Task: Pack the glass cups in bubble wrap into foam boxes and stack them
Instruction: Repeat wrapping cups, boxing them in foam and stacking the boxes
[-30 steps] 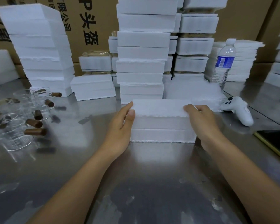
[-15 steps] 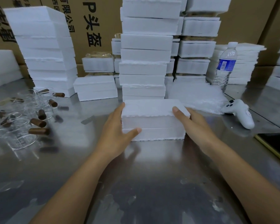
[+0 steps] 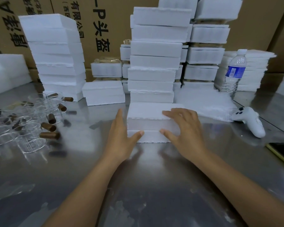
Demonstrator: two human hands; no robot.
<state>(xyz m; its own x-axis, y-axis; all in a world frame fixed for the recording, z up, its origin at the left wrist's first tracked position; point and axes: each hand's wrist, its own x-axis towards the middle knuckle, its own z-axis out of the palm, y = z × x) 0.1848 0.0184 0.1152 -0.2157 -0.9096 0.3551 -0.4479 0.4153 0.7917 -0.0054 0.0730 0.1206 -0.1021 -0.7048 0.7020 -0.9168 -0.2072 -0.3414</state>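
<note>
A closed white foam box (image 3: 147,113) sits on the steel table (image 3: 154,177) right in front of a tall stack of foam boxes (image 3: 154,63). My left hand (image 3: 121,136) lies against the box's left end, its thumb wrapped onto the front face. My right hand (image 3: 185,128) grips the right part, fingers spread on the lid and thumb on the front. Several clear glass cups with brown handles (image 3: 28,128) lie loose at the left. What is inside the box is hidden.
Another foam stack (image 3: 56,54) rises at the back left, with a single box (image 3: 105,94) beside it. A white padded sheet (image 3: 203,102), a water bottle (image 3: 234,72), a white controller (image 3: 249,122) and a phone (image 3: 282,151) are on the right. Cardboard cartons stand behind.
The box has slid left, in line with the tall stack. My right hand moved from the box's right end onto its lid and front; my left thumb came round to the front.
</note>
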